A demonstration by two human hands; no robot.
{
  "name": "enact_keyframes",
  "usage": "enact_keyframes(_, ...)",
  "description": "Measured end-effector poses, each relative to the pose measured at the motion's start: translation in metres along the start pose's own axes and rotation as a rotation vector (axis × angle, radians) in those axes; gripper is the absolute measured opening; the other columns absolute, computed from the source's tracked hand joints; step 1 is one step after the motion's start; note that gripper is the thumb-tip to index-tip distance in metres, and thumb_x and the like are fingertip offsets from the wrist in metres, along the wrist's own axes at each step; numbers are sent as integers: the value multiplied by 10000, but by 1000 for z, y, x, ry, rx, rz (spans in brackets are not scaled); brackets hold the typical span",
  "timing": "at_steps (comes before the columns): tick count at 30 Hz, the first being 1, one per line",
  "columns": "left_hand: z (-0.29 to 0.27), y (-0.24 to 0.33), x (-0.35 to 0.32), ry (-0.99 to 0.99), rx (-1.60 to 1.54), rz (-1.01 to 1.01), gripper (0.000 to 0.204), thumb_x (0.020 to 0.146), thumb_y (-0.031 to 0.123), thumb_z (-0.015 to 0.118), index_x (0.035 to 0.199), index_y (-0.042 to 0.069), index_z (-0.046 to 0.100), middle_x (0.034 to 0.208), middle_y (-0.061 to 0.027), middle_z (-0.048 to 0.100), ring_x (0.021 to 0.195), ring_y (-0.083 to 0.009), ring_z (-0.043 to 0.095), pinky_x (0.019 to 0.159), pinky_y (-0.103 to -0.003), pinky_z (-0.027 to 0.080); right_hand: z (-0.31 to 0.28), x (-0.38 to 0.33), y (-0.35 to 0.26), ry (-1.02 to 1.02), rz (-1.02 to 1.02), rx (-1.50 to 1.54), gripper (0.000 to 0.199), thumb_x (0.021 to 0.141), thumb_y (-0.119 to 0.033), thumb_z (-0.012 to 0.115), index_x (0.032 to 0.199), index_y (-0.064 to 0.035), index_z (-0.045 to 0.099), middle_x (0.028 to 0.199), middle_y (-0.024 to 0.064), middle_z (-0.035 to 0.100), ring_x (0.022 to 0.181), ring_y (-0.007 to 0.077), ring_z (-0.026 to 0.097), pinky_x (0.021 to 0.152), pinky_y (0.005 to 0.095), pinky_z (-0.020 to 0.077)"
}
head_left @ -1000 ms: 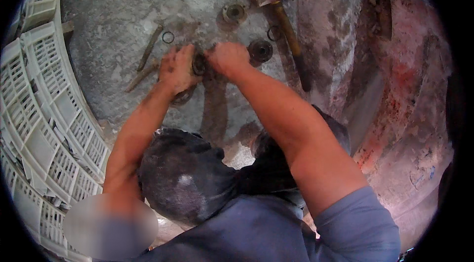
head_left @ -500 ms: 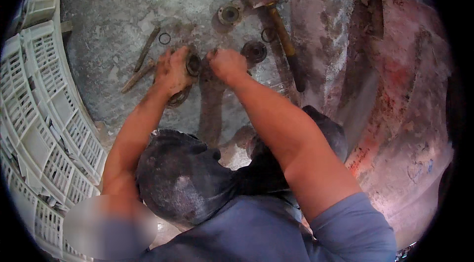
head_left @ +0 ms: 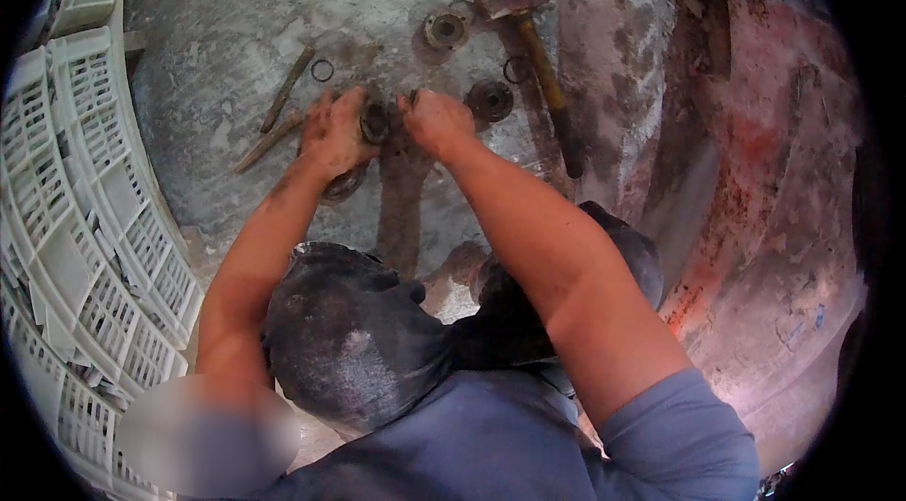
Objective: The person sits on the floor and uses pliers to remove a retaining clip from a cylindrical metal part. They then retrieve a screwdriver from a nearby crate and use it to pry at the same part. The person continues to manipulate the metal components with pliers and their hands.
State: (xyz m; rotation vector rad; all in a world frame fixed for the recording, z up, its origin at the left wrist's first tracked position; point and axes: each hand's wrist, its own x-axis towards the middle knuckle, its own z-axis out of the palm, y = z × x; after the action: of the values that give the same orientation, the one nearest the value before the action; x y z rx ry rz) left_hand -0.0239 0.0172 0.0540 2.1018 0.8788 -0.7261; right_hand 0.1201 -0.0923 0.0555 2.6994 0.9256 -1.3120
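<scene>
My left hand point(head_left: 332, 131) is wrapped around a dark round metal part with a central hole point(head_left: 375, 123), which stands tilted on its edge toward the right. Beneath that wrist another round metal piece point(head_left: 344, 183) lies partly hidden. My right hand point(head_left: 436, 122) is closed just to the right of the held part, a small gap between them. A dark tip of something shows at its fingers, too small to name. Right of this hand sits a greasy round metal part point(head_left: 491, 100), and farther off lies a flanged metal part with a central hole point(head_left: 445, 29).
A hammer point(head_left: 540, 58) with a worn handle lies at the right. Two stick-like pieces, a dark rod point(head_left: 287, 89) and a lighter one point(head_left: 269, 141), lie left, near a thin black ring point(head_left: 322, 70). White plastic crates point(head_left: 104, 171) line the left side; a large rusty surface point(head_left: 755, 190) rises at right.
The whole view has shifted slightly. Both hands keep nearly the same pose, the left still around the round metal part and the right still closed beside it.
</scene>
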Motion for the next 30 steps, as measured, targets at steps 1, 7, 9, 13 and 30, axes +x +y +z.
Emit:
enact_keyframes(1,1,-2,1,3,11,10,999,688,374,831,1500,111,312,1535,-116,359,1466,-370,207,1211,-488,155,-2,-2,-3,-5,-2,5,510,949,-507,465,1018,-63,706,1043,204,697,1005,387,663,878,475,520)
enact_keyframes(7,-3,1,0,-13,31,15,973,704,361,819,1500,115,317,1542,-115,348,1474,-359,187,1213,-481,159,3,4,-3,10,-21,-44,479,941,-483,480,994,-69,714,1031,196,701,983,377,674,853,474,531)
enact_keyframes(9,2,-2,3,-15,64,16,961,715,369,808,1499,106,318,1539,-116,353,1474,-356,189,1213,-477,164,7,7,-2,39,-71,-75,444,930,-456,506,982,-69,717,1014,190,705,960,374,680,829,473,539)
enact_keyframes(13,18,-18,3,66,108,87,968,711,390,790,1503,113,306,1534,-106,360,1451,-355,240,1197,-474,194,3,11,-5,63,-187,-134,357,897,-383,563,936,-69,727,953,170,715,895,369,693,766,470,552)
enact_keyframes(30,15,-12,-1,73,206,181,907,733,341,795,1470,133,309,1512,-110,372,1438,-370,274,1177,-543,210,9,5,-5,-60,-106,-199,416,906,-460,574,984,-88,744,990,144,725,939,334,702,783,438,559)
